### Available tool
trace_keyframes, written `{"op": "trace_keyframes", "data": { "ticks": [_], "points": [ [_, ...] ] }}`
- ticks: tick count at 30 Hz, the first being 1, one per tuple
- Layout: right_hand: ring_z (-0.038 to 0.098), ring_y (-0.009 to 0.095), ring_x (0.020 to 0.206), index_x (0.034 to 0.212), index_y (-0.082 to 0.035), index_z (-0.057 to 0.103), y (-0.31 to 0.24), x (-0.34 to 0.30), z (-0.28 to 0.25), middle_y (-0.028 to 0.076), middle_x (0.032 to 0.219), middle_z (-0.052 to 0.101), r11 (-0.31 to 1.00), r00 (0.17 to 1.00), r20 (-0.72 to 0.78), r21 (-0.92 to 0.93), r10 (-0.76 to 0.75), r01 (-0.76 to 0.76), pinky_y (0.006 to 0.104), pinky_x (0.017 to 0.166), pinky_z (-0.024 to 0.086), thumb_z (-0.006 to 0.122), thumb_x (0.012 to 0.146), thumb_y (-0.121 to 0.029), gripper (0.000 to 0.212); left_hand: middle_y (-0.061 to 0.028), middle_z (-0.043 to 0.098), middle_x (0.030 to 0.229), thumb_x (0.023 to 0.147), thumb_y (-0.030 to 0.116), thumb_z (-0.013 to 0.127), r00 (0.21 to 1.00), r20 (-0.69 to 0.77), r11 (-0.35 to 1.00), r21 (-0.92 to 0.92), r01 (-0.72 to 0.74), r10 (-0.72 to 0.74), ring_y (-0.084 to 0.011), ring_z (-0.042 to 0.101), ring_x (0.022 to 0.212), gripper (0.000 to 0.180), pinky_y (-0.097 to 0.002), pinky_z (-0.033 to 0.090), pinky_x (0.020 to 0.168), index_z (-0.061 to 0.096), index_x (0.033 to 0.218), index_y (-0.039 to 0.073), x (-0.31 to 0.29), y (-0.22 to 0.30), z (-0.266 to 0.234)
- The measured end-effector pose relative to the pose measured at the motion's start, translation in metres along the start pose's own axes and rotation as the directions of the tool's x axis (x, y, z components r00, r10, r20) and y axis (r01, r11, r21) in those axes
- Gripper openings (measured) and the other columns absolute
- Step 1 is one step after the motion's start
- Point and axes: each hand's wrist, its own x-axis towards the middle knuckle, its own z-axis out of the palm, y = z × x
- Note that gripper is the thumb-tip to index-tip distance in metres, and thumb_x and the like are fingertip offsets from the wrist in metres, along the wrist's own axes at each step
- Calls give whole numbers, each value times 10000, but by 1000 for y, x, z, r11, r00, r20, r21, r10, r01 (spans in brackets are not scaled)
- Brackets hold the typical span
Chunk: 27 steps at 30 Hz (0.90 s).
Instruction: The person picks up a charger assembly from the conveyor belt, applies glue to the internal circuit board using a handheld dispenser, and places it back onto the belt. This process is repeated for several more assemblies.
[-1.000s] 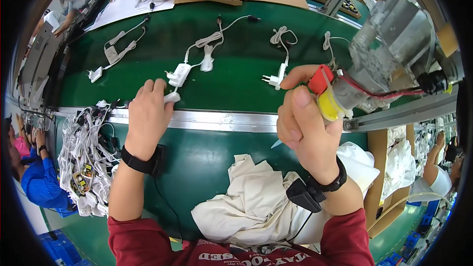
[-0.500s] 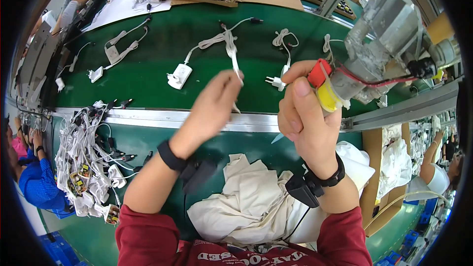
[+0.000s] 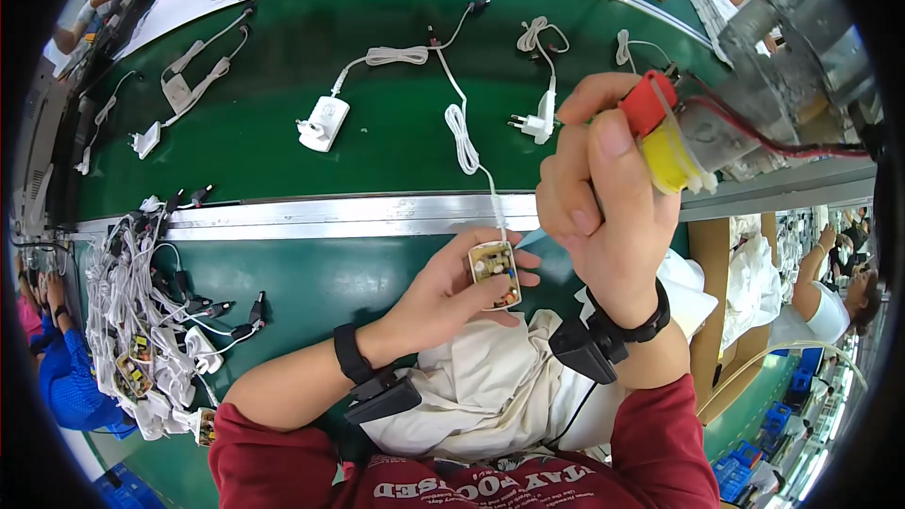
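Note:
My left hand (image 3: 436, 290) holds an opened white power adapter (image 3: 495, 275), its circuit board facing up, thumb over the lower edge. A white cable (image 3: 462, 139) runs from its top up onto the green belt (image 3: 396, 184). Higher on the right, my right hand (image 3: 613, 193) has its fingers curled in and its thumb pressed at the red and yellow end of a grey taped tool (image 3: 731, 123) with red and black wires. How far the fingers wrap it is partly hidden. A pale blue pointed sliver (image 3: 531, 238) shows between the hands.
Several white adapters with bundled cables, such as a plug adapter (image 3: 323, 124), lie on the belt. A metal rail (image 3: 311, 217) edges it. At left sits a heap of adapters and cables (image 3: 151, 320); cream cloth (image 3: 471, 386) lies before me. A cardboard box (image 3: 712, 320) stands right; people work both sides.
My left hand has come down and nearer from the belt, and the opened adapter now shows in it. Its cable trails across the rail. My right hand and the tool have shifted slightly up and right.

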Motion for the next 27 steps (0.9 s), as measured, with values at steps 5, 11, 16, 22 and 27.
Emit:
{"op": "trace_keyframes", "data": {
  "ticks": [5, 11, 16, 22, 27],
  "points": [
    [278, 32, 413, 950, -46, 437, 19, 7, 2, -33, 528, 375, 990, 998, 30, -124, -59, 62, 206, 384, 214, 511, 918, -245, 214, -119, 476, 1254, 915, 2, 450, 996, 83, 999, -1, -44, 43, -187, 519, 1118, 452, -338, 535, 826, 283, 1329, 77, 2, -4, -13],
    [231, 47, 351, 956, -65, 403, 29, 10, 3, -21, 473, 327, 975, 997, 27, -208, -69, 73, 224, 338, 188, 475, 934, -293, 240, -128, 462, 1266, 912, -4, 448, 994, 101, 999, -4, -48, 48, -192, 513, 1129, 451, -337, 536, 823, 285, 1325, 76, 3, -3, -23],
    [279, 37, 414, 937, -48, 433, 29, 9, 1, -26, 528, 373, 983, 998, 15, -172, -64, 66, 212, 387, 214, 511, 911, -272, 238, -128, 468, 1259, 910, -11, 445, 992, 107, 998, -18, -58, 60, -195, 513, 1129, 445, -338, 535, 824, 292, 1319, 74, 4, -4, -22],
    [234, 54, 335, 972, -40, 387, 18, 6, 13, -20, 450, 315, 961, 999, -6, -272, -48, 45, 228, 329, 189, 453, 936, -354, 322, -120, 471, 1261, 915, 7, 440, 995, 95, 999, -39, -22, 26, -201, 508, 1142, 408, -347, 541, 822, 325, 1301, 72, 5, -3, -24],
    [240, 59, 322, 965, -51, 375, 21, -1, 10, -17, 441, 317, 971, 989, 131, -219, -69, 97, 229, 322, 192, 461, 931, -368, 330, -125, 475, 1270, 922, 36, 438, 1000, -4, 978, -210, 1, -2, -217, 507, 1159, 372, -358, 552, 808, 360, 1284, 70, 2, 1, -31]
  ]
}}
